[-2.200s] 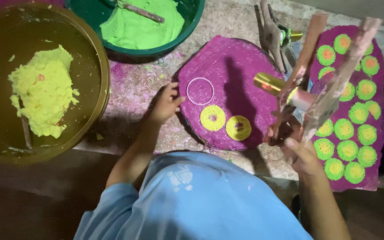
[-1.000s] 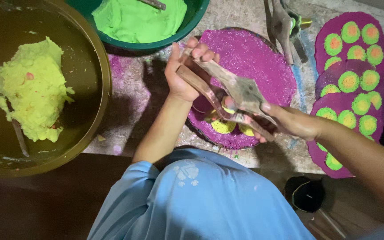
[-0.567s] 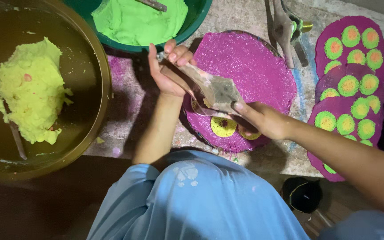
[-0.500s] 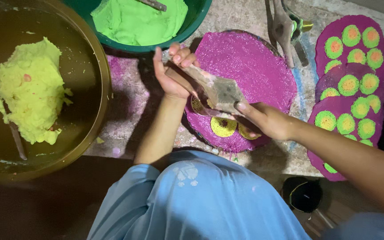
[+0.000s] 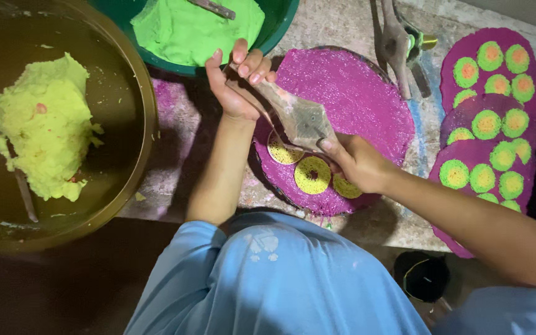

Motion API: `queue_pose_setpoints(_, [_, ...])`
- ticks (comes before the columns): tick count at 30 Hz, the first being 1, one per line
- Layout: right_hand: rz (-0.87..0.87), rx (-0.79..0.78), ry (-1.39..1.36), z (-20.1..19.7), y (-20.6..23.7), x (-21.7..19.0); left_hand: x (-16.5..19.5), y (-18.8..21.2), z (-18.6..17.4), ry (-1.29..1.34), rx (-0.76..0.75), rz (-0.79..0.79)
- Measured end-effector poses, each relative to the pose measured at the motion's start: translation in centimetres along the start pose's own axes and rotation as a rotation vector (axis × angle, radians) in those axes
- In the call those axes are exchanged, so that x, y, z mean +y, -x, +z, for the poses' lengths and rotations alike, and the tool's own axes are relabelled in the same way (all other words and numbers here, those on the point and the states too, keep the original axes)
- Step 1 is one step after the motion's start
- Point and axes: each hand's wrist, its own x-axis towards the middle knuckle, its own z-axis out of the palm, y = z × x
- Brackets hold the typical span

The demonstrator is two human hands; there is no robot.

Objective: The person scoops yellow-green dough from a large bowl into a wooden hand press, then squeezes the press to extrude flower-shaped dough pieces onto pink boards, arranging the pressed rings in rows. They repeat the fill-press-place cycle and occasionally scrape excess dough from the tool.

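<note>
Far left of the frame: brown bowl (image 5: 138,93) with yellow dough (image 5: 41,124). Top centre: green bowl (image 5: 280,28) of green dough (image 5: 193,28).

Centre — left hand (image 5: 234,87), fingers curled shut on the upper end of a flat wooden tool (image 5: 299,118). The tool's long axis runs from upper left down to lower right, over the magenta disc (image 5: 348,93) on the surface (image 5: 175,118).

Right hand (image 5: 358,164) has its fingers closed on the tool's lower end, lying just over the yellow rings (image 5: 311,175) (three, at the disc's lower edge) — so it is the nearer hand to them.

Right edge: finished magenta sheets (image 5: 460,65) with green-ringed rounds.
</note>
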Motion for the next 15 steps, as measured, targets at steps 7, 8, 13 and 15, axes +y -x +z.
queue_pose_setpoints(7, [0.263,-0.2,-0.049,-0.3,0.5,0.4,-1.9,2.6,-0.9,-0.024,0.165,0.067])
queue_pose_setpoints(8, [0.265,-0.172,-0.003,-0.8,0.7,0.5,-2.7,2.5,-1.0,0.006,0.156,0.058])
queue_pose_setpoints(13, [0.093,0.054,0.127,-2.4,1.4,2.1,-4.5,0.3,-0.2,0.053,0.096,0.044])
queue_pose_setpoints(15, [0.116,0.07,0.009,-2.4,1.4,3.1,-4.2,-0.4,0.5,0.02,0.235,-0.058])
